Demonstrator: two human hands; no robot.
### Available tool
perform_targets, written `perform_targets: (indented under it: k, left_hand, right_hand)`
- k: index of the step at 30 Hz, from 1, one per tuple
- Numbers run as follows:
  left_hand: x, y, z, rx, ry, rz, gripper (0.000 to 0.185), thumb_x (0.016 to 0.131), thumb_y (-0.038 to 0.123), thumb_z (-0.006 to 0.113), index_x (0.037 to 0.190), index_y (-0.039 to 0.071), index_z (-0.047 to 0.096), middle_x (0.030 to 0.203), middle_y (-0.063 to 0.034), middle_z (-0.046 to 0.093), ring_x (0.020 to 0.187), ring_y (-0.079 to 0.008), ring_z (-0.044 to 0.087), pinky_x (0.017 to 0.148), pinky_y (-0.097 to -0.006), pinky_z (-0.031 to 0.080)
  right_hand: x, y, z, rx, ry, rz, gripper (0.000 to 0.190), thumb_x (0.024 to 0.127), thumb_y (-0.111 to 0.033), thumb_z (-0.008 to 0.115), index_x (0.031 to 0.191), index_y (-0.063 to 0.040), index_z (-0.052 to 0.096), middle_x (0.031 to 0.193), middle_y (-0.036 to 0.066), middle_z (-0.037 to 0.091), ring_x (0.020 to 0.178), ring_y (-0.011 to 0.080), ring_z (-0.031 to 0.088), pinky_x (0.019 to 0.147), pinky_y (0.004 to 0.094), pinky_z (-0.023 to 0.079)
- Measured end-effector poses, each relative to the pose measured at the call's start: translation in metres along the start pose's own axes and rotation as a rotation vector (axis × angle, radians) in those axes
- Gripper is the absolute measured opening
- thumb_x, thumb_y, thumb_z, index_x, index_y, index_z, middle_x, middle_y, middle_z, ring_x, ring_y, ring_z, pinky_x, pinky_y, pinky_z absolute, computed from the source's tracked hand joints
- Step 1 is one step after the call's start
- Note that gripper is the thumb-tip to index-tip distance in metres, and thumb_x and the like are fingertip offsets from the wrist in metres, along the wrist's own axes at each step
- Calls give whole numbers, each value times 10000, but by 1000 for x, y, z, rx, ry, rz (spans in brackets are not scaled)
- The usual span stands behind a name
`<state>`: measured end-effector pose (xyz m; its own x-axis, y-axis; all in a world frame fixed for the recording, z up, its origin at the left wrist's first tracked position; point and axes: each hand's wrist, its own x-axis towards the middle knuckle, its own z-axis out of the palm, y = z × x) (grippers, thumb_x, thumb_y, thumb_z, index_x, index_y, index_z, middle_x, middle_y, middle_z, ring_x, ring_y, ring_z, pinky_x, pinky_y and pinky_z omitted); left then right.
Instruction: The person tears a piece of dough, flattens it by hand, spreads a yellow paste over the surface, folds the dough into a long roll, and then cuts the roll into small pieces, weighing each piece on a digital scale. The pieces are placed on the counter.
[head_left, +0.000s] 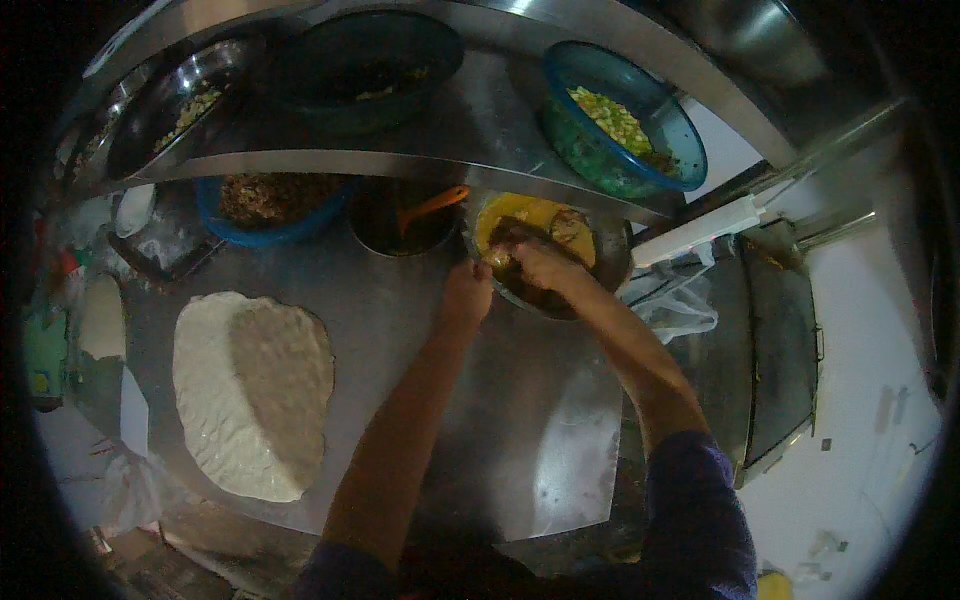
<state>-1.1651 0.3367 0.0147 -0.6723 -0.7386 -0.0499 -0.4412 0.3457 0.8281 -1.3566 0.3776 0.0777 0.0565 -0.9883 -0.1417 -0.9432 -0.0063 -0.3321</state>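
A round metal bowl (616, 255) stands at the back of the steel worktop, under the shelf, with a yellow and brown mixture in it. My left hand (472, 281) is closed at the bowl's left rim and seems to grip it. Inside the bowl, my right hand (531, 259) is down in the mixture; whether its fingers hold anything is hidden. Left of the bowl sits a dark pot (367, 244) with an orange-handled utensil (435, 206) leaning in it. A large flattened sheet of dough (225, 390) lies on the worktop at the left.
A blue basin (262, 236) of brown filling stands behind the dough. On the steel shelf (360, 163) above are a blue-green basin (570, 150) of chopped greens, a dark basin (360, 112) and metal bowls (180, 112). A plastic bag (682, 307) hangs at the right.
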Motion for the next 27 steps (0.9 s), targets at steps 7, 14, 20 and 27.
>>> perform_targets:
  k: [7, 14, 20, 27]
  left_hand:
    - [-1, 6, 1, 214, -26, -118, 309, 902, 179, 661, 1131, -14, 586, 953, -157, 683, 1029, -284, 611, 830, -436, 525]
    - [-29, 40, -21, -304, 148, -287, 345, 962, 313, 596, 1033, -24, 597, 852, -155, 670, 757, -331, 639, 703, -461, 500]
    - [-46, 37, -20, -532, 68, -331, 391, 1000, 354, 482, 975, 1, 650, 851, -217, 676, 828, -390, 652, 761, -481, 500]
    - [-40, 15, 2, -772, 31, -17, 296, 1002, 387, 529, 966, 111, 628, 816, -52, 575, 733, -172, 516, 684, -335, 426]
  right_hand:
    - [-2, -23, -6, 187, -128, 21, 410, 827, -62, 614, 1235, -18, 592, 1130, 219, 650, 1086, 332, 622, 922, 397, 493]
    - [-12, -36, -1, 834, -112, 306, 424, 802, 19, 649, 1221, -21, 600, 1125, 80, 659, 1010, 177, 607, 869, 318, 500]
    - [-35, -18, -8, 1806, -58, 387, 378, 896, -126, 645, 1265, -71, 586, 1100, 57, 670, 953, 195, 660, 843, 332, 541]
    - [-62, -4, -25, 1900, 406, 285, 226, 891, -164, 603, 1085, -48, 620, 1023, 59, 660, 925, 208, 634, 815, 353, 537]
